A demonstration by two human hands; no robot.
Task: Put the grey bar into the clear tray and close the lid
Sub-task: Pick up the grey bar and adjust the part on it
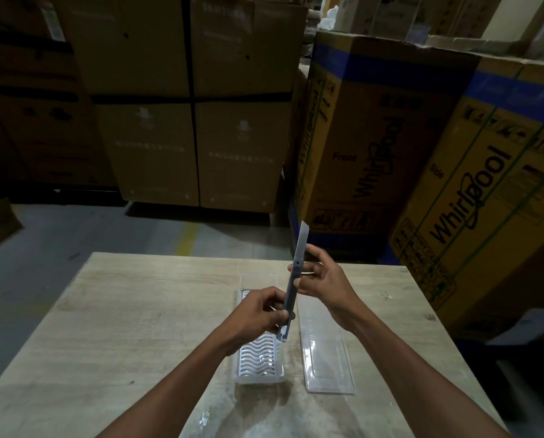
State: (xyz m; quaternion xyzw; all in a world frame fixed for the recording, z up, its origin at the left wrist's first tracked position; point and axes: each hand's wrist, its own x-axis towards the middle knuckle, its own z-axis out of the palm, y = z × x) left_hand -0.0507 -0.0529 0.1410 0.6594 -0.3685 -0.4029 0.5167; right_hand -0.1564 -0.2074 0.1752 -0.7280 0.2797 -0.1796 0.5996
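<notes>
Pale wood-grain surface carries two items. Clear tray, holding a white wavy-ribbed insert, lies lengthwise near centre. Clear flat lid lies just beside it, to its right, apart, parallel.

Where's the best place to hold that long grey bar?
Probably near its lower end, as the left hand does now: the grey bar is long, thin and nearly upright, so pinching its flat faces from the left steadies it. The right hand guides its middle.
</notes>
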